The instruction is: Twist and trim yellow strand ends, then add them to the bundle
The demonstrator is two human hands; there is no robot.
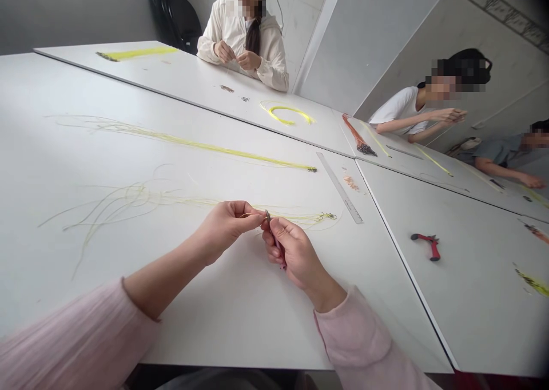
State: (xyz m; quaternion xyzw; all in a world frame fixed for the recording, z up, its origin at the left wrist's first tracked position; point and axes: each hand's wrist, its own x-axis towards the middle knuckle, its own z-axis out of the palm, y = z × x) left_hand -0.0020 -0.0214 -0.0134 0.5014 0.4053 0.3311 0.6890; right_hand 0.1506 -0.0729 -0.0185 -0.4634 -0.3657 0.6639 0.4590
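Note:
Near the middle of the white table, my left hand pinches a thin line between thumb and fingertips. My right hand is closed around a small tool with a metal tip and reddish handles. The tool's tip touches or nearly touches my left fingertips; the exact contact is too small to tell. Behind my hands lies a loose bundle of thin yellow lines, with small dark hooks at its right end. Farther back is a straighter yellow bundle with dark ends.
A steel ruler lies right of the bundles, beside small orange pieces. Red-handled pliers rest on the right table. Across the table sit a person in a white jacket and two others at right. A yellow coil lies farther back.

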